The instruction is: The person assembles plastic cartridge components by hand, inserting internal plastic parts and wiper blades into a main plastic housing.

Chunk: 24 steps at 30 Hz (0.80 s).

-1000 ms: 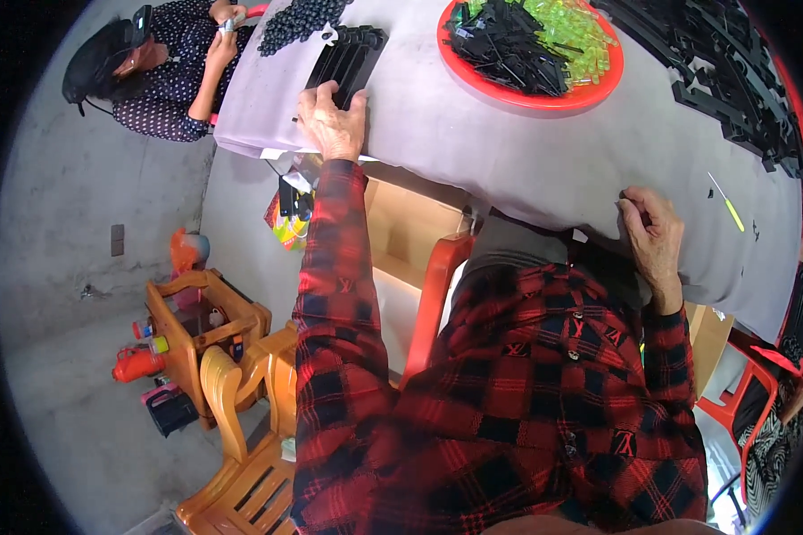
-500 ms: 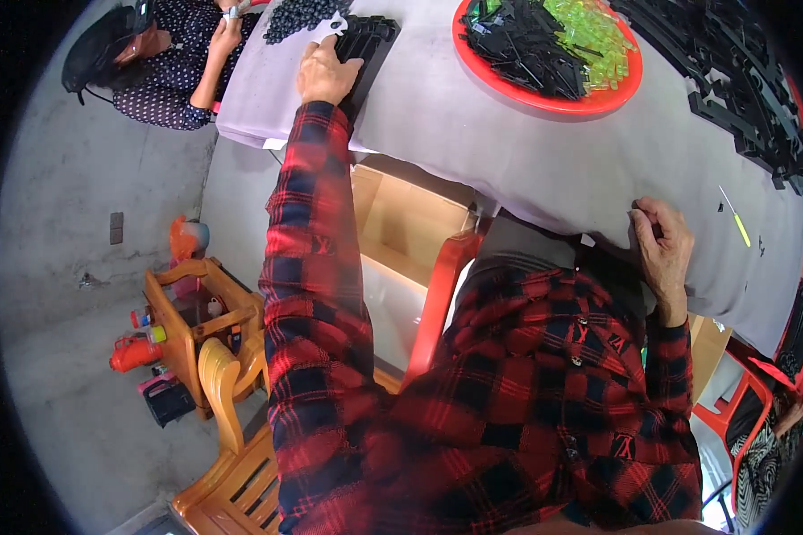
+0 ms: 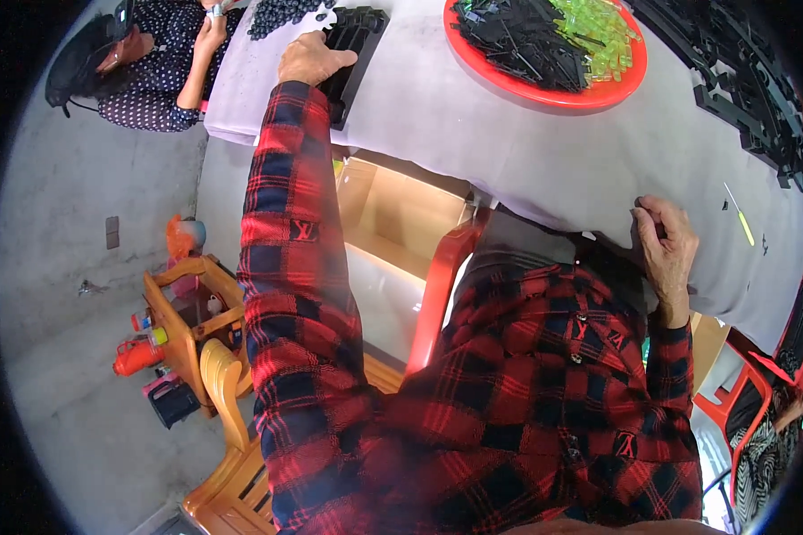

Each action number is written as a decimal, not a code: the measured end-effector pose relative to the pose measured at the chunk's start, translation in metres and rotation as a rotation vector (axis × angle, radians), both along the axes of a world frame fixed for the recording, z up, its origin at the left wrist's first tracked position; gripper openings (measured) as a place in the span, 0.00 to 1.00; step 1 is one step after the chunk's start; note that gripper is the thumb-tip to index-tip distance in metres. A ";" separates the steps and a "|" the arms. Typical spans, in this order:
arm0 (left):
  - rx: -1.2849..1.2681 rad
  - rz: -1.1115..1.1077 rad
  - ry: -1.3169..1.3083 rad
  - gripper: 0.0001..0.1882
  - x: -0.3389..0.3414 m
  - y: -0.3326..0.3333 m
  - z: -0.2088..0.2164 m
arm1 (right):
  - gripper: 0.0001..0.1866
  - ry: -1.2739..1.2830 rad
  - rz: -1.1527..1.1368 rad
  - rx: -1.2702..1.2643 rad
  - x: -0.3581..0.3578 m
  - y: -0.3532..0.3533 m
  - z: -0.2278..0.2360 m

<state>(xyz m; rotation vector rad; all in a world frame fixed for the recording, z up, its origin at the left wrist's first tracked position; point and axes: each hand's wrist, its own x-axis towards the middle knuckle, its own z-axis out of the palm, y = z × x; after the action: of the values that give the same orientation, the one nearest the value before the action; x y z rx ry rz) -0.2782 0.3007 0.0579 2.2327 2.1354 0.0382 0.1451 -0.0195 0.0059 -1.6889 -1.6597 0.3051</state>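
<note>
My left hand (image 3: 309, 61) reaches far across the table, thumb spread from the fingers. Its thumb lies at the side of a long black ribbed plastic piece (image 3: 351, 67). Beyond its fingers are a small white piece (image 3: 328, 16) and a pile of small round black parts (image 3: 281, 15); the fingertips are partly hidden. At the near table edge rests my right hand (image 3: 665, 242), fingers curled in. Something small and dark shows at its fingertips, too small to name. Right of it lies a screwdriver (image 3: 746, 228) with a yellow-green handle.
A red basin (image 3: 580, 100) holds black strips and yellow-green clear pieces. Black plastic parts (image 3: 758, 107) are stacked at the right. An open cardboard box (image 3: 397, 209) and a red chair arm (image 3: 442, 299) stand below the table edge. Another person (image 3: 165, 67) sits at far left.
The view has shifted slightly. My left hand has moved a little left relative to the black ribbed piece and white piece. My right hand stays at the table edge.
</note>
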 end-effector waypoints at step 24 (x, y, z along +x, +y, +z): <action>0.259 0.317 -0.478 0.36 -0.051 -0.288 -0.218 | 0.06 0.026 -0.126 -0.150 0.018 -0.005 -0.010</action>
<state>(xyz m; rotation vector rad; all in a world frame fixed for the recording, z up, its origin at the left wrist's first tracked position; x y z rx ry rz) -0.3288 0.0124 -0.1605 1.7196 2.2612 0.8121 0.1630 -0.0246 -0.0042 -1.8832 -1.5364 0.3972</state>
